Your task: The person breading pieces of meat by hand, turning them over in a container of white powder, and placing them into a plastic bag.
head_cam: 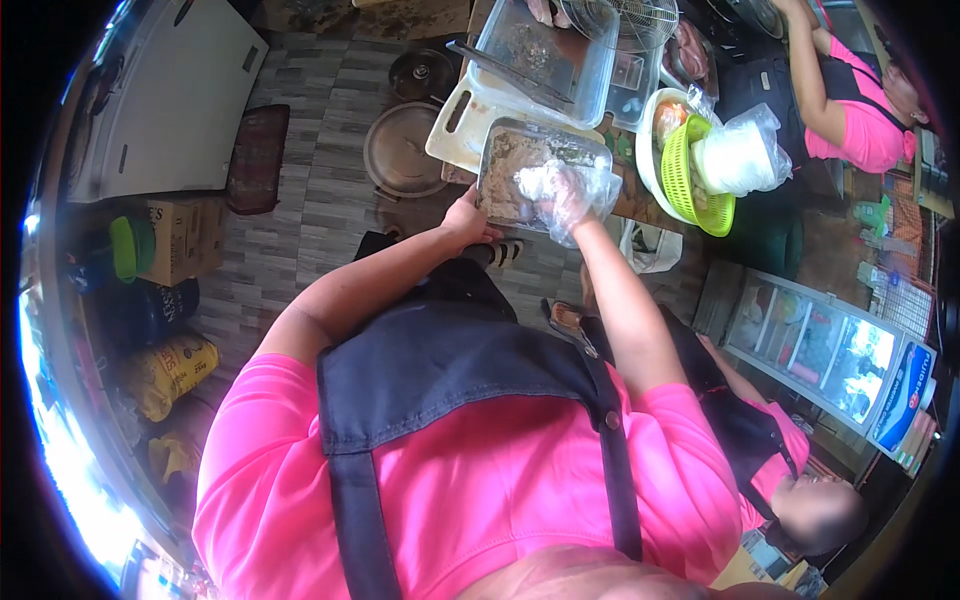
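Note:
My left hand (pixel 466 219) grips the near left corner of a clear rectangular container (pixel 606 154). A brown, crumbly mixture (pixel 501 176) covers its left part, with darker greenish bits along the far side. My right hand (pixel 571 201) wears a loose clear plastic glove (pixel 600 196) and reaches into the container's right half. White, powdery-looking stuff (pixel 536 180) lies at its fingertips; the fingers are too covered to show whether they hold anything. Under the container's far left side lies a cream cutting board (pixel 450 139) with a handle slot.
Beyond are a large plastic tub (pixel 517 34) with a knife (pixel 510 71) across it and a wire strainer (pixel 637 19). A green basket (pixel 679 172) and plastic bag (pixel 742 154) stand right. Co-workers (pixel 847 112) are at the upper right and lower right. A round lid (pixel 405 150) sits left.

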Demonstrator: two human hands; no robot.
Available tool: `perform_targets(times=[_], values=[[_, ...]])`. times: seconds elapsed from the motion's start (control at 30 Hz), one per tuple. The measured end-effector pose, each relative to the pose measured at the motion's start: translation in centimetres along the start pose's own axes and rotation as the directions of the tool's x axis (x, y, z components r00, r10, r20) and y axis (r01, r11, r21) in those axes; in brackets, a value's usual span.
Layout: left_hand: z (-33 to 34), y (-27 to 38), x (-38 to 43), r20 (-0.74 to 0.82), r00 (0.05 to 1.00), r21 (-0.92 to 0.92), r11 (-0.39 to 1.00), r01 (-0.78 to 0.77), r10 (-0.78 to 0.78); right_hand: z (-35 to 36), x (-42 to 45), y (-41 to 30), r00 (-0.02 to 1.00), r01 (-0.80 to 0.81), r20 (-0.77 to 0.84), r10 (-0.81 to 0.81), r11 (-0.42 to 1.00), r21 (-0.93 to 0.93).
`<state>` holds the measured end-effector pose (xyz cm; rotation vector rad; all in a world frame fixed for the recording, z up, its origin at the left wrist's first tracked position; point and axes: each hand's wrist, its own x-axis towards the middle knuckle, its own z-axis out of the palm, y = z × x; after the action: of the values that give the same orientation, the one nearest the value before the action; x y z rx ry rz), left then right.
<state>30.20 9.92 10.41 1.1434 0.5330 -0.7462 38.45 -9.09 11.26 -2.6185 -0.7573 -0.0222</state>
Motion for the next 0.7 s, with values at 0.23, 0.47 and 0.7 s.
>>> perform_targets(times=[0.23,0.47,0.7], values=[[0.2,-0.3,0.6,-0.02,1.0,0.027,0.999,0.019,-0.019,1.8,1.7,1.3,0.909,-0.285,0.383,0.162,0.913,0.292],[0.1,0.5,-0.4,0.013,1.0,-0.003,1.0,0.015,-0.015,0.5,0.2,-0.5,1.0,-0.018,0.003,0.018,0.999,-0.045],[0.1,0.3,-0.5,-0.008,1.0,0.009,1.0,-0.009,0.009,0.8,-1.6,-1.6,0.971,0.195,0.172,-0.165,0.966,-0.17]])
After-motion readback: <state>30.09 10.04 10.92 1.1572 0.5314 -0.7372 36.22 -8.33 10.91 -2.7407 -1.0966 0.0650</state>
